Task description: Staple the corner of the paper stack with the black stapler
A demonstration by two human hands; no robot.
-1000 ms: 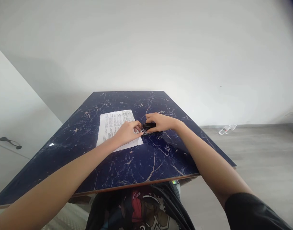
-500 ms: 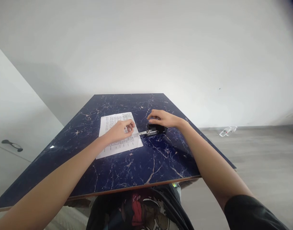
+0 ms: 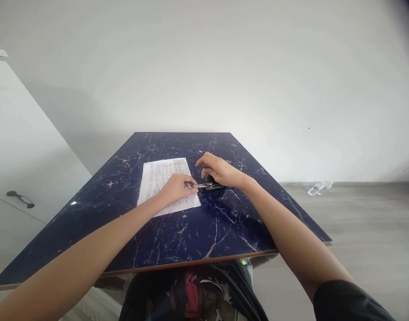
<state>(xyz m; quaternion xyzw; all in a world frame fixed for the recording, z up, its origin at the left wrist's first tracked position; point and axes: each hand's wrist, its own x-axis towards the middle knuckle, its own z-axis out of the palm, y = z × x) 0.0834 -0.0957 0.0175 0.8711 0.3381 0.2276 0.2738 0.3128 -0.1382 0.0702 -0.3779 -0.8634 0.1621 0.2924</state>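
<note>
A black stapler (image 3: 211, 187) lies on the dark blue marbled table (image 3: 198, 223), just right of a printed sheet of paper (image 3: 162, 178). My left hand (image 3: 177, 188) rests on the paper's right edge, its fingers pinched on the metal front end of the stapler. My right hand (image 3: 219, 171) hovers over the stapler's back part with fingers bent and spread, touching its top. Most of the stapler is hidden under this hand.
A white cabinet with a dark handle (image 3: 20, 198) stands at the left. A crumpled plastic bottle (image 3: 320, 187) lies on the grey floor by the white wall at the right. My dark printed shirt shows below the table's near edge.
My left hand came back from the paper to the stapler's metal tip and pinched it. My right hand lifted its fingers and shifted slightly left over the stapler.
</note>
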